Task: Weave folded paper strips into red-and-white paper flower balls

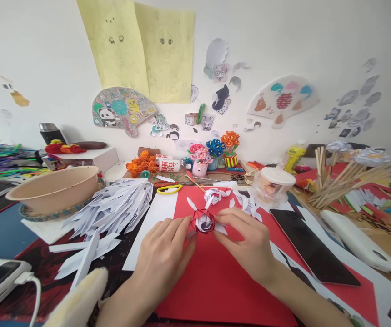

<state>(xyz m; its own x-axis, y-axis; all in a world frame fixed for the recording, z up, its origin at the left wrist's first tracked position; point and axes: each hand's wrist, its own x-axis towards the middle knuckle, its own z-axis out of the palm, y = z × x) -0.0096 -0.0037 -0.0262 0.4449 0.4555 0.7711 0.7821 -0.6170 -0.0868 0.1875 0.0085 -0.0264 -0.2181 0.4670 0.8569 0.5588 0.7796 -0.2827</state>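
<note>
Between my two hands is a folded paper flower (204, 221), with red strips around a white centre and a few white paper points sticking out. My left hand (164, 247) pinches its left side between thumb and fingers. From the right, my right hand (248, 238) grips the other side in a similar pinch. Red paper sheets (216, 281) lie under the flower and hands. Just behind the flower sits another white folded paper piece (214, 195) with a thin stick beside it. More white folded pieces (248, 204) lie to its right.
At left, a pile of white paper strips (117, 204) lies by a beige basin (55, 186). Yellow-handled scissors (168, 188) are behind the sheets. At right are a dark phone (313, 245), a white power bank (361, 240), a tub (275, 181) and wooden sticks (325, 181).
</note>
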